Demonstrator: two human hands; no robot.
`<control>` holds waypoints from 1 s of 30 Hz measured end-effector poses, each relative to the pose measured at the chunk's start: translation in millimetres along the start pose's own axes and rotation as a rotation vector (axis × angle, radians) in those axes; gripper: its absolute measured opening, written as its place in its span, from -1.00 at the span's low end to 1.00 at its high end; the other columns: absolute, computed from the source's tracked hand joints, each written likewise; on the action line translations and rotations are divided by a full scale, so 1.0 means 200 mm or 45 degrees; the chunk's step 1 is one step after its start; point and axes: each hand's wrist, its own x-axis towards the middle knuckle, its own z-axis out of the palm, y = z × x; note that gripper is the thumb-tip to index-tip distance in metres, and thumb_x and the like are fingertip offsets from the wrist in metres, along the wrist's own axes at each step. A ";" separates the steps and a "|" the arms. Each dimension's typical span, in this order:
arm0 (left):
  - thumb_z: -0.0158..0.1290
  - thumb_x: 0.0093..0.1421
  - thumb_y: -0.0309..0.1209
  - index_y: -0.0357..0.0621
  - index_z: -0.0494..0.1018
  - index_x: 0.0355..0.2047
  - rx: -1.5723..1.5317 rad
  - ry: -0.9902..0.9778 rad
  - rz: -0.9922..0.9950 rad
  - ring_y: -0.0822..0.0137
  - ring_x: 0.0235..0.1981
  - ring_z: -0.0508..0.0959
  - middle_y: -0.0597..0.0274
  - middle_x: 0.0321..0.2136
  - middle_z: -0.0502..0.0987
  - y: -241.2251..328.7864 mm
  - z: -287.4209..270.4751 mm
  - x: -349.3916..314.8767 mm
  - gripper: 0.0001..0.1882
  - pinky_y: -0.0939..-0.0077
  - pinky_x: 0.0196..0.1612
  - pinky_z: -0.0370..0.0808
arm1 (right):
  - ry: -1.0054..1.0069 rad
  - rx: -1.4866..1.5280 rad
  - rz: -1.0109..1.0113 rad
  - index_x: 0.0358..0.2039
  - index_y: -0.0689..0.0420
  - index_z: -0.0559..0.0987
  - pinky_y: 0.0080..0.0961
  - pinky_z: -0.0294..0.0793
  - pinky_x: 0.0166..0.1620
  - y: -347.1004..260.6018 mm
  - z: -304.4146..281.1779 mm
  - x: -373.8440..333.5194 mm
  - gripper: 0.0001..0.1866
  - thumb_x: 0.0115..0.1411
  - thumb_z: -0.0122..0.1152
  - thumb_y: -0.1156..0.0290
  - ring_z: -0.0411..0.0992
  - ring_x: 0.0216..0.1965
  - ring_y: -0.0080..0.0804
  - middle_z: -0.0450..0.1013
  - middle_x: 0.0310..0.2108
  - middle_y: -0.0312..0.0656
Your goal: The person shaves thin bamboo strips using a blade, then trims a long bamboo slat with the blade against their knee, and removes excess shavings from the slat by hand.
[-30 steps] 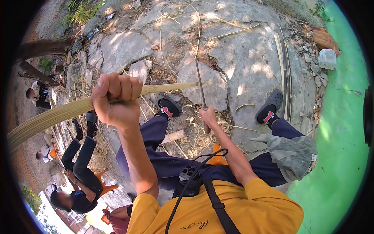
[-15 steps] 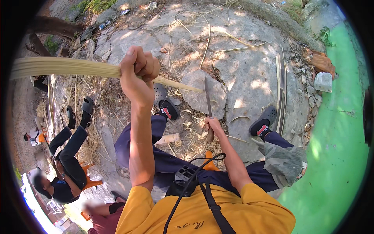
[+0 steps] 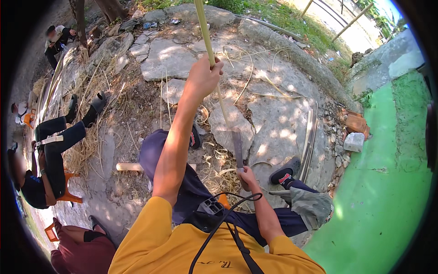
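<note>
My left hand (image 3: 204, 75) is raised and closed around a long pale bamboo strip (image 3: 205, 34), which now points up and away toward the top of the view. My right hand (image 3: 247, 176) grips the handle of a flat knife (image 3: 237, 144) down between my knees, its blade pointing up along the lower end of the strip. Curled bamboo shavings (image 3: 219, 166) lie on the ground around my feet. I sit with dark trousers and black shoes on stone slabs.
Another person (image 3: 50, 155) sits at the left on an orange stool, with loose strips and straw (image 3: 89, 146) beside them. More people sit at the far upper left. Split bamboo strips (image 3: 310, 137) lie at the right beside rubble and a green painted floor (image 3: 388, 192).
My left hand has swung the bamboo strip from lying across to the left up to pointing away and upward. The right hand with the knife has stayed low between my knees.
</note>
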 end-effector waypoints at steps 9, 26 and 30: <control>0.06 0.42 -0.42 -0.32 0.35 -0.03 -0.444 0.205 0.369 0.17 -0.27 0.73 -0.07 -0.30 0.67 0.30 -0.18 -0.08 -0.76 0.35 -0.25 0.64 | 0.391 -0.165 -0.368 0.04 0.27 0.56 -0.50 0.58 -0.08 -0.25 -0.31 0.05 -0.60 0.17 0.24 0.47 0.60 -0.25 -0.46 0.65 -0.28 -0.18; -0.04 0.47 -0.17 -0.06 0.37 -0.05 -1.968 -0.380 0.634 0.16 -0.07 0.65 0.24 -0.27 0.56 0.38 -0.01 -0.04 -0.75 0.06 0.17 0.58 | 0.777 -1.123 -1.356 -0.07 0.19 0.63 -0.24 0.48 -0.06 -2.03 -1.03 -1.02 -0.71 0.22 0.32 0.38 0.56 -0.19 -0.14 0.58 -0.20 -0.07; -0.08 0.48 -0.15 -0.16 0.32 0.11 -2.073 -0.329 0.526 0.13 0.07 0.57 0.14 -0.15 0.55 0.37 0.05 -0.01 -0.63 -0.11 0.35 0.40 | 0.349 -0.585 -1.049 -0.13 0.20 0.65 -0.44 0.45 -0.30 -1.96 -1.14 -0.99 -0.76 0.25 0.35 0.36 0.52 -0.42 -0.39 0.57 -0.40 -0.15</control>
